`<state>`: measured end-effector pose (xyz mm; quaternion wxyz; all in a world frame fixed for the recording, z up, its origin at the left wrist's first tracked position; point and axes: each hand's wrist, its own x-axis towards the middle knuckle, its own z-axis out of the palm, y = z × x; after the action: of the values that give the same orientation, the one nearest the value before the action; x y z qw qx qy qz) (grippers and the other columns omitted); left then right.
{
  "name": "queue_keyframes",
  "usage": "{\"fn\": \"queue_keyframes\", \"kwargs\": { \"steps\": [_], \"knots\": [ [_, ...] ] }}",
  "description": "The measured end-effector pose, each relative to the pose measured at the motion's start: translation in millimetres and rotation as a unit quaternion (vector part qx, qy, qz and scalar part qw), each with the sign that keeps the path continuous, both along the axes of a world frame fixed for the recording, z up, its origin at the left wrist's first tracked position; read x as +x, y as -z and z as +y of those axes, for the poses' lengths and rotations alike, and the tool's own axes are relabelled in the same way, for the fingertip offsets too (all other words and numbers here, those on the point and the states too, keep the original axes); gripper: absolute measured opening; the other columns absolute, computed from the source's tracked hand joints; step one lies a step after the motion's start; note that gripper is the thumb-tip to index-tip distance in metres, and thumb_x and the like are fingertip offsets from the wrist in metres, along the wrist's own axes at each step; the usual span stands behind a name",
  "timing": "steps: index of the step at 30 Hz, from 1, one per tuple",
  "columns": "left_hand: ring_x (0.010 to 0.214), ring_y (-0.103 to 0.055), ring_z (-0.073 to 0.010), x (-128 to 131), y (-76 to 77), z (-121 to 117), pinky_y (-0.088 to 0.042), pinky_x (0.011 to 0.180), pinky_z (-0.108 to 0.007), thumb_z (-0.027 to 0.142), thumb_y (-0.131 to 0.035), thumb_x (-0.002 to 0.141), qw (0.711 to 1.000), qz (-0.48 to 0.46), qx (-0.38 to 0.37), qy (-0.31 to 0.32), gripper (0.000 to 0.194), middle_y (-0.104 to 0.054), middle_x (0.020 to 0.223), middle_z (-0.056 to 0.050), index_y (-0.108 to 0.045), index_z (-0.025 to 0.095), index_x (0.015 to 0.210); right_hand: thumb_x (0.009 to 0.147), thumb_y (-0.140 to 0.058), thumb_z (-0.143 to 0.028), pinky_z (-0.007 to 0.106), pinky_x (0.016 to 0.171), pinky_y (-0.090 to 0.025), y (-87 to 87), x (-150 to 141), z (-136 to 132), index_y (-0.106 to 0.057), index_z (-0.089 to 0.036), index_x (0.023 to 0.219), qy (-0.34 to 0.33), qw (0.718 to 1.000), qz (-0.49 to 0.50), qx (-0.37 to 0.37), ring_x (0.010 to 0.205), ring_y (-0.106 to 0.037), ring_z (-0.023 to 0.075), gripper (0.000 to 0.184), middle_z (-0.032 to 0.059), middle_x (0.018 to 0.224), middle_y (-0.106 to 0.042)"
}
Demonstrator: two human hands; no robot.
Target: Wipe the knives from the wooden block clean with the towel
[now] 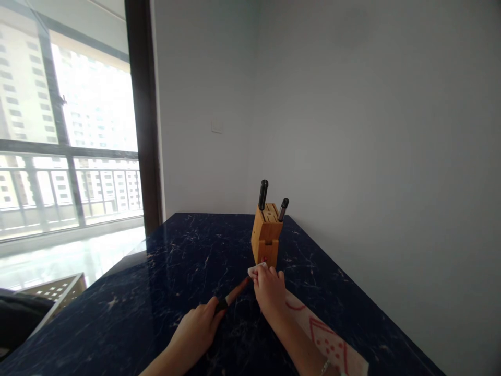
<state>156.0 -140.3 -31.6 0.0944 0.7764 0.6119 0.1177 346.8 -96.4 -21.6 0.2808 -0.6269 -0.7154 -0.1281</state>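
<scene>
Dark blue marble countertop (156, 292) with pale veins runs away from the viewer to a grey wall (371, 130) on the right, while a floor-to-ceiling window (94, 104) on the left looks past a balcony railing (70, 188) to high-rise apartment blocks (23, 78). The left hand (195, 329) is closed around the black handle of a kitchen knife (234, 294), whose blade, reflecting a coppery tone, points far and to the right, across the counter. The right hand (270, 290) is pinched narrow on a white cloth (256, 270), which sits at or just beside the blade's tip; the exact contact is hard to tell. A wooden knife block (266, 235) stands just beyond that hand, with two black knife handles (263, 194) rising from its slots. A red-patterned paper towel (329, 339) lies on the counter beneath the right forearm (297, 344), which wears a thin bracelet (324, 367).
</scene>
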Motion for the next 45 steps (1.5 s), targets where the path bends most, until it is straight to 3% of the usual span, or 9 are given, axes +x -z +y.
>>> {"fn": "queue_keyframes", "kwargs": {
  "steps": [5,16,27,36,41,45],
  "knots": [
    [0.083,-0.065,-0.0226,0.3,2.8,1.4,-0.042,0.063,-0.027,0.032,-0.029,0.090,1.000,-0.019,-0.003,-0.014,0.023,-0.067,0.086,-0.006,-0.047,0.020,0.098,0.082,-0.047,-0.014,0.032,0.072,-0.027,-10.6,0.6,-4.8,-0.056,-0.021,0.088,0.015,1.000,0.016,0.010,0.085,-0.051,0.0193,0.013,0.0041,0.092,-0.062],
    [0.079,-0.065,-0.0220,-1.9,7.1,4.2,-0.041,0.061,-0.026,0.031,-0.031,0.090,1.000,0.008,0.022,0.004,0.021,-0.068,0.082,-0.005,-0.050,0.020,0.092,0.081,-0.047,-0.012,0.031,0.077,-0.026,-4.5,-25.3,-18.4,-0.055,-0.024,0.084,-0.165,0.986,0.010,-0.017,0.089,-0.049,0.0171,0.015,-0.0020,0.091,-0.062],
    [0.077,-0.066,-0.0241,0.9,2.5,2.7,-0.042,0.059,-0.027,0.028,-0.031,0.090,0.999,-0.036,0.000,-0.022,0.020,-0.067,0.081,-0.009,-0.047,0.017,0.091,0.081,-0.046,-0.011,0.032,0.072,-0.026,-7.4,-5.7,-5.4,-0.055,-0.021,0.083,-0.012,0.999,0.026,0.014,0.082,-0.051,0.0189,0.013,0.0022,0.086,-0.062],
    [0.079,-0.065,-0.0271,0.9,5.7,3.6,-0.042,0.061,-0.030,0.027,-0.030,0.090,1.000,-0.017,0.013,-0.008,0.022,-0.067,0.082,-0.011,-0.049,0.016,0.092,0.079,-0.050,-0.014,0.030,0.075,-0.025,-3.3,-32.4,-21.4,-0.054,-0.023,0.079,-0.197,0.978,0.058,-0.018,0.086,-0.049,0.0166,0.009,-0.0024,0.086,-0.062],
    [0.079,-0.065,-0.0268,0.0,7.5,4.9,-0.042,0.062,-0.030,0.027,-0.029,0.089,1.000,-0.013,0.017,0.004,0.024,-0.067,0.084,-0.012,-0.049,0.016,0.096,0.082,-0.048,-0.016,0.030,0.077,-0.024,-6.9,-37.8,-29.5,-0.055,-0.023,0.082,-0.249,0.966,0.051,-0.040,0.089,-0.048,0.0159,0.011,-0.0015,0.087,-0.063],
    [0.078,-0.065,-0.0267,-0.7,9.3,6.4,-0.042,0.062,-0.031,0.028,-0.029,0.089,1.000,-0.010,0.021,0.010,0.025,-0.067,0.083,-0.012,-0.050,0.016,0.096,0.081,-0.049,-0.017,0.030,0.076,-0.023,-8.2,-37.5,-30.5,-0.055,-0.022,0.080,-0.235,0.970,0.051,-0.046,0.087,-0.049,0.0157,0.008,-0.0018,0.086,-0.063]
  ]
}}
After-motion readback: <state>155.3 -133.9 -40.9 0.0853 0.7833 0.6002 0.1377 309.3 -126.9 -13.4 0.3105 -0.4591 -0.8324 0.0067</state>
